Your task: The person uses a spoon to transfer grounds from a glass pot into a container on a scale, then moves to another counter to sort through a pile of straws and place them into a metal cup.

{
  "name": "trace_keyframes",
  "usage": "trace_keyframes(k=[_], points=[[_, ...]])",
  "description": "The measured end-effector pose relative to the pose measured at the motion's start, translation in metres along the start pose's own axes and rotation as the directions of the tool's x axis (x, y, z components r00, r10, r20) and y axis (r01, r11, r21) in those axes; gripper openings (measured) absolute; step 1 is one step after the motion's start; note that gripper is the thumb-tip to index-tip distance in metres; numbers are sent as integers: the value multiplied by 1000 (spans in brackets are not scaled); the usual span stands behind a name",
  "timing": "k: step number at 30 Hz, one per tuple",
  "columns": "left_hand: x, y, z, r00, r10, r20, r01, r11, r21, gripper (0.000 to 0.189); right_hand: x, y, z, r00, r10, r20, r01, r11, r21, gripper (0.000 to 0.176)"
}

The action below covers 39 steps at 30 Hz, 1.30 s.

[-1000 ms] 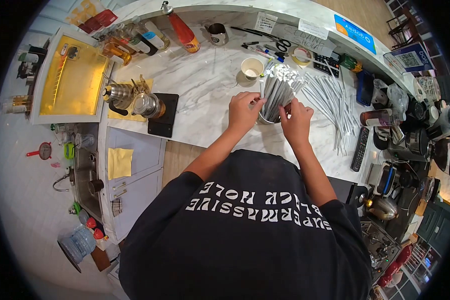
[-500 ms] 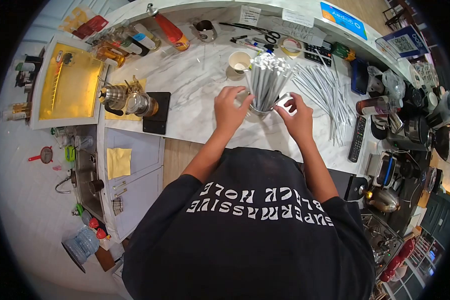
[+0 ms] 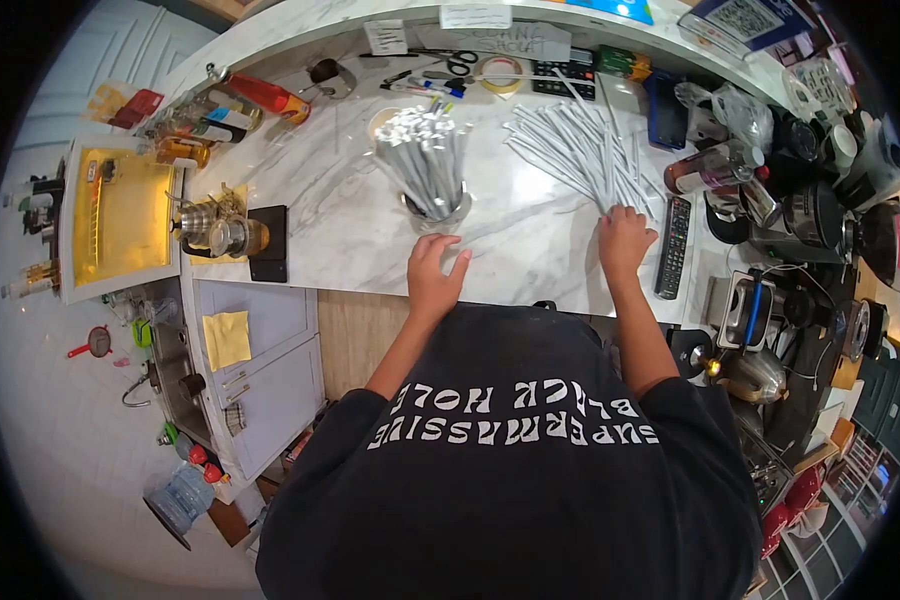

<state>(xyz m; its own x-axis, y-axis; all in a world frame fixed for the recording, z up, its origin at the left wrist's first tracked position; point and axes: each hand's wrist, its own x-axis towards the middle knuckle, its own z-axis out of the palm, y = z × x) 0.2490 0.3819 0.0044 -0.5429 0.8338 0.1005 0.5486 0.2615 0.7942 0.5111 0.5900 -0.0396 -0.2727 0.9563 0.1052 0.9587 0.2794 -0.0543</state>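
A round container (image 3: 452,217) stands on the marble counter, packed with a bundle of wrapped straws (image 3: 425,165) that lean up and to the left. Just below it, near the counter's front edge, my left hand (image 3: 437,277) has its fingers apart and holds nothing. To the right, loose wrapped straws (image 3: 580,145) lie fanned out on the counter. My right hand (image 3: 626,245) is at the near end of this pile, fingers bent and touching the straws; what lies between the fingertips is hidden.
A black remote control (image 3: 674,248) lies right of my right hand. Behind the straws are tape (image 3: 500,74), scissors (image 3: 461,63) and pens. Bottles (image 3: 270,97) stand at the back left, near a black scale (image 3: 269,245). Bottles and appliances crowd the right side.
Both hands have come away from the straw container. My right hand has moved right to the loose straws, while my left hand stays near the container. The camera view has shifted.
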Motion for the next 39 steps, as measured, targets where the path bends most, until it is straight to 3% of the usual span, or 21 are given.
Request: trace_keyframes(k=[2, 3, 6, 14, 15, 18, 21, 24, 27, 30, 33, 36, 39], points=[[9, 14, 25, 997, 66, 27, -66, 998, 17, 26, 0, 14, 15, 999, -26, 42, 25, 1000, 7, 16], [13, 20, 37, 994, 96, 43, -97, 995, 26, 26, -2, 18, 13, 999, -40, 8, 39, 996, 80, 16], [24, 43, 71, 987, 84, 140, -89, 996, 27, 27, -2, 29, -19, 989, 46, 141, -102, 899, 425, 19], [44, 66, 160, 965, -24, 261, 40, 998, -55, 27, 6, 63, -21, 959, 89, 271, -250, 718, 650, 25], [47, 66, 167, 963, -24, 267, 39, 998, -51, 28, 7, 65, -20, 980, 105, 171, -195, 699, 688, 25], [54, 72, 184, 972, -63, 226, 59, 998, 24, 30, 10, 77, -19, 974, 135, 180, -225, 583, 781, 25], [65, 90, 192, 950, -202, 239, 118, 938, 325, 36, 13, 92, -17, 963, 171, 207, -266, 504, 822, 26], [85, 104, 204, 779, -493, 389, 180, 769, 613, 48, 15, 100, -18, 946, 190, 263, -321, 434, 842, 28], [90, 100, 212, 810, -462, 362, 120, 735, 668, 49, 18, 98, -24, 942, 164, 293, -335, 435, 836, 28], [90, 85, 217, 819, -456, 347, 150, 755, 638, 47, 19, 92, -25, 964, 136, 230, -267, 444, 855, 28], [81, 79, 204, 861, -383, 336, 241, 887, 394, 38, 20, 87, -34, 977, 114, 180, -213, 487, 847, 27], [65, 79, 183, 981, -88, 171, 81, 996, 49, 25, 20, 83, -45, 988, 116, 101, -148, 522, 840, 26], [51, 95, 146, 997, -64, 34, 68, 987, -143, 15, 19, 76, -56, 980, 141, 140, -191, 483, 855, 27]])
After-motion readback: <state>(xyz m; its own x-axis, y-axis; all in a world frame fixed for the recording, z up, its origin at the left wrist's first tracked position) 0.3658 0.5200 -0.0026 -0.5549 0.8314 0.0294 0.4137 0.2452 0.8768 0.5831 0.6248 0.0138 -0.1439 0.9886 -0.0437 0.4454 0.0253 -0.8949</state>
